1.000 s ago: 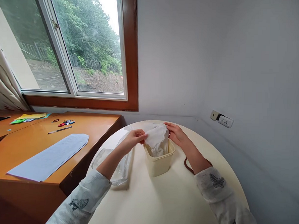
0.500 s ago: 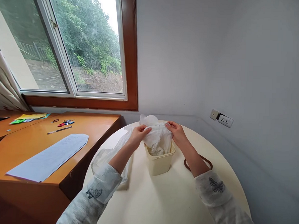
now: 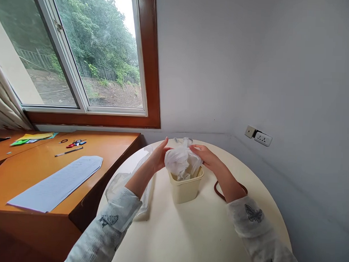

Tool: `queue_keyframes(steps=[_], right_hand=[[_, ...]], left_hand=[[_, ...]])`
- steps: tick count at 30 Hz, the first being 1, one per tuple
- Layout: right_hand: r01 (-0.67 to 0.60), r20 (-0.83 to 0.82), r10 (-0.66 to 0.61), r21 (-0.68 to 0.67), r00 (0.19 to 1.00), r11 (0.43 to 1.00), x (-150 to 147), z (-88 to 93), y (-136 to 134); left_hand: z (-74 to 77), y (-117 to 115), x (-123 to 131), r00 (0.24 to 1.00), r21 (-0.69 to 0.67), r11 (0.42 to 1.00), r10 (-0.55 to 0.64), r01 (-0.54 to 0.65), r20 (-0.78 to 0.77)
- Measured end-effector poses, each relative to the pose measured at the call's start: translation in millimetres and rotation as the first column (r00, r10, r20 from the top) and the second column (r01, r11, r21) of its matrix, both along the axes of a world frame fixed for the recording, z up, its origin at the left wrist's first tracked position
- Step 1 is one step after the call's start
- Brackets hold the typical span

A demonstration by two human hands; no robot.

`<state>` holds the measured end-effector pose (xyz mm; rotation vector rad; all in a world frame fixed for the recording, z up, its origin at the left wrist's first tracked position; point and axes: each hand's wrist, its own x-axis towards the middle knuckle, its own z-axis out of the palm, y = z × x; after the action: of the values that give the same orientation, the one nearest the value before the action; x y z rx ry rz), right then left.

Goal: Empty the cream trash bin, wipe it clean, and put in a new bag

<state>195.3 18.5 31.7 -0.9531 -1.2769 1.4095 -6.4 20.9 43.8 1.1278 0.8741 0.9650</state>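
A small cream plastic bin (image 3: 185, 188) stands on the round cream table (image 3: 194, 231). A thin white plastic bag (image 3: 180, 161) sits bunched in its mouth and rises above the rim. My left hand (image 3: 159, 155) presses against the bag's left side with its fingers curved round it. My right hand (image 3: 205, 155) holds the bag's right side, fingers closed on the plastic. Both hands are just above the bin's rim.
More clear plastic bags (image 3: 124, 182) lie on the table left of the bin. A brown loop (image 3: 219, 190) lies under my right forearm. A wooden desk (image 3: 47, 168) to the left carries a paper sheet (image 3: 58, 182), a pencil (image 3: 68, 151), scissors (image 3: 73, 143). A wall socket (image 3: 262, 138) is on the right.
The bag was spread open between my hands; now it is gathered into a bunch above the bin. Both hands have come closer together.
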Motion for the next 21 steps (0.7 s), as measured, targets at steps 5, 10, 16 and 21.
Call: queue_keyframes(steps=[5, 10, 16, 21], right_hand=[[0.181, -0.082, -0.172, 0.122, 0.982, 0.976, -15, 2.3, 11], [0.471, -0.265, -0.422, 0.159, 0.867, 0.868, 3, -13.9, 18], [0.495, -0.337, -0.44, 0.097, 0.833, 0.863, 23, -30.2, 19], [0.338, -0.316, -0.302, 0.066, 0.899, 0.939, 25, -25.1, 13]], left_hand=[[-2.7, 3, 20, 0.996, 0.126, 0.992, 0.017, -0.006, -0.086], [-15.1, 4, 8, 0.932, 0.351, 0.866, 0.353, -0.357, 0.078], [-23.5, 8, -18, 0.797, 0.397, 0.693, 0.551, -0.602, 0.247], [-22.7, 6, -27, 0.851, 0.331, 0.784, 0.467, -0.525, 0.242]])
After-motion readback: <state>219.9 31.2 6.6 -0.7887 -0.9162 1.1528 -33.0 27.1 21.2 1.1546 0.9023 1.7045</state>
